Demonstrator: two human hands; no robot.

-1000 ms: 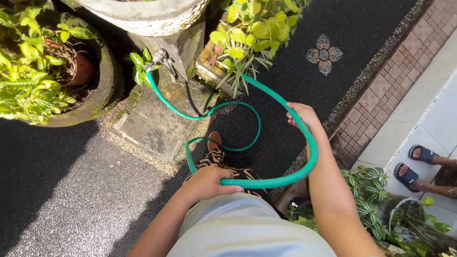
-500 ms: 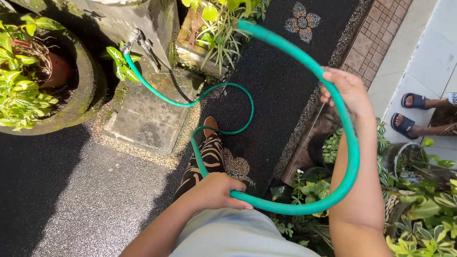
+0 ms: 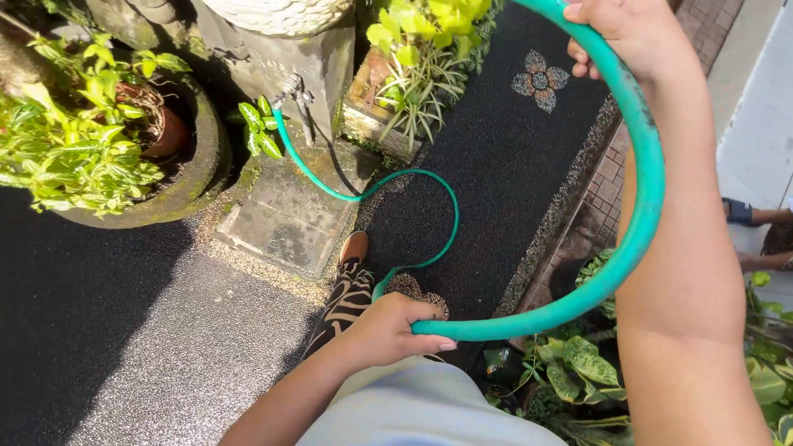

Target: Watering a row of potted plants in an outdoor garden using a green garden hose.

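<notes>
A green garden hose [image 3: 636, 223] runs from a metal tap [image 3: 291, 89] on a stone post, loops over the dark pebbled ground and rises in a big arc. My left hand [image 3: 392, 329] grips the hose low, just in front of my body. My right hand [image 3: 632, 37] is raised at the upper right and grips the hose near the top of the arc. The hose's free end is out of view above the frame. My leg in striped trousers and a brown shoe [image 3: 353, 246] stands beside the loop.
A round stone planter [image 3: 178, 177] with leafy plants sits at the left. More potted plants [image 3: 578, 372] crowd the lower right. A stone slab [image 3: 285, 215] lies below the tap. Another person's sandalled foot [image 3: 739, 211] stands on pale tiles at the right.
My right hand has lifted the hose higher and farther up, widening the arc. My left hand keeps its grip. The view has shifted toward the right.
</notes>
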